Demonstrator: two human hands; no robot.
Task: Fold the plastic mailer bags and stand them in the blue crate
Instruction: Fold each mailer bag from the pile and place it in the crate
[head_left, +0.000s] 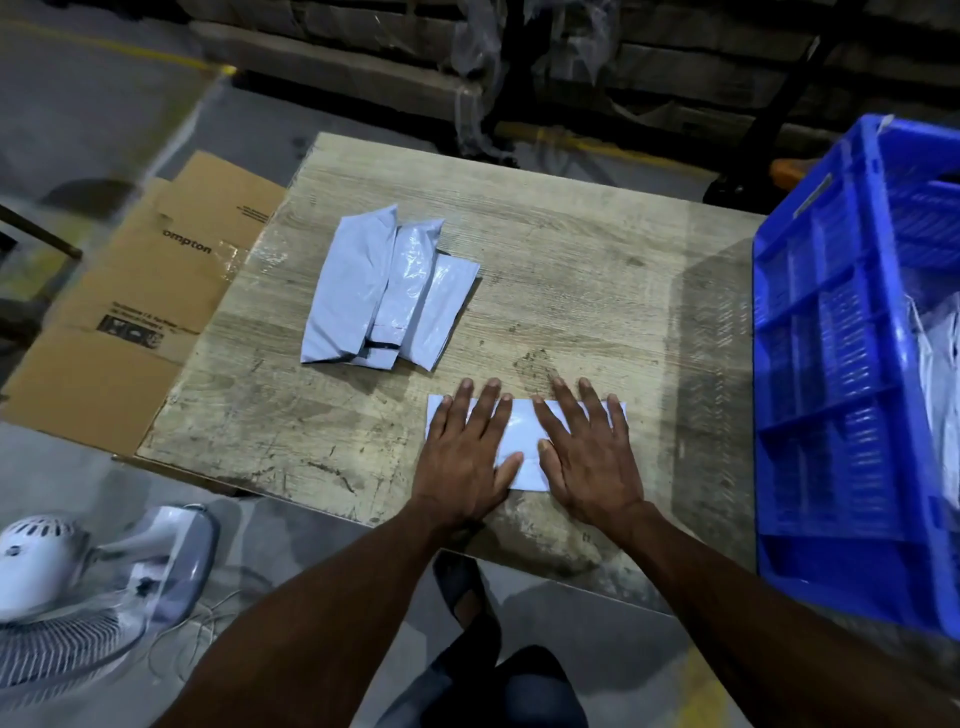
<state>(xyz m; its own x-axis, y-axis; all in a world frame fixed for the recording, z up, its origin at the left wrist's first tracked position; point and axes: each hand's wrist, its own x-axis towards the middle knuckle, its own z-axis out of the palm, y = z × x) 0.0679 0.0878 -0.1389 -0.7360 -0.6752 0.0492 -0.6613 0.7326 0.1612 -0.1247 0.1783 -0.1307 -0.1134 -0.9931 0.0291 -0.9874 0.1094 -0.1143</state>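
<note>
- Mailer (522, 434) lies flat on the table (571, 249), near its front edge, already folded down to a short strip.
- Left hand (467, 457) and right hand (587, 457) both rest palm-down on it, fingers straight and spread — pressing, gripping nothing.
- Step in hand, as judged: setting the crease. Keep both palms flat and press outward from the middle toward the ends, so trapped air escapes and the slick film does not spring back.
- Hold the edges square before lifting; a crooked fold will likely slump instead of standing.
- Pile (384, 291) of three or so folded mailers lies overlapped further back on the table, well apart from the hands.
- Crate (831, 364) stands at the right edge of the table — blue, with slatted walls. Pale plastic shows inside against its right side; whether those pieces are folded or upright cannot be told.
- Flattened carton (130, 332) sits left of the table; a fan (62, 587) stands on the floor below.
</note>
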